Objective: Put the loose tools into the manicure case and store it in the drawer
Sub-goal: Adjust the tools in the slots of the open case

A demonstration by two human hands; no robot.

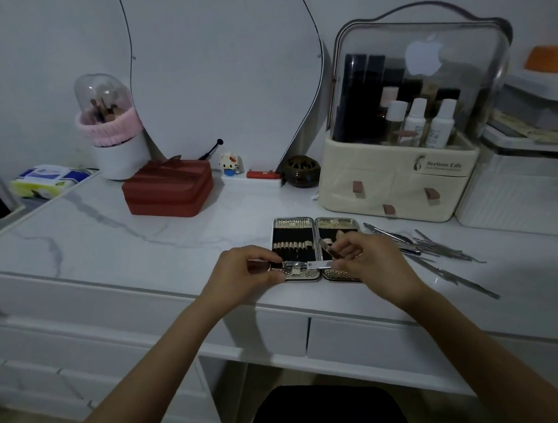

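The manicure case [314, 231] lies open flat on the marble desk near its front edge, black lining and elastic loops showing. Over its near half, both hands hold a metal nail clipper [305, 265]. My left hand [243, 275] pinches the clipper's left end. My right hand [362, 261] grips its right end and a raised lever. Several loose metal tools [436, 251] lie scattered on the desk just right of the case. Two closed drawers [353, 338] sit under the desk edge, below the case.
A cream cosmetics organiser [404, 170] with small drawers stands behind the tools. A red box [169, 192], a brush holder [113, 135], a tissue pack [47, 179], a small figurine [230, 164] and a dark jar [301, 171] line the back. A black stool [326, 416] is below.
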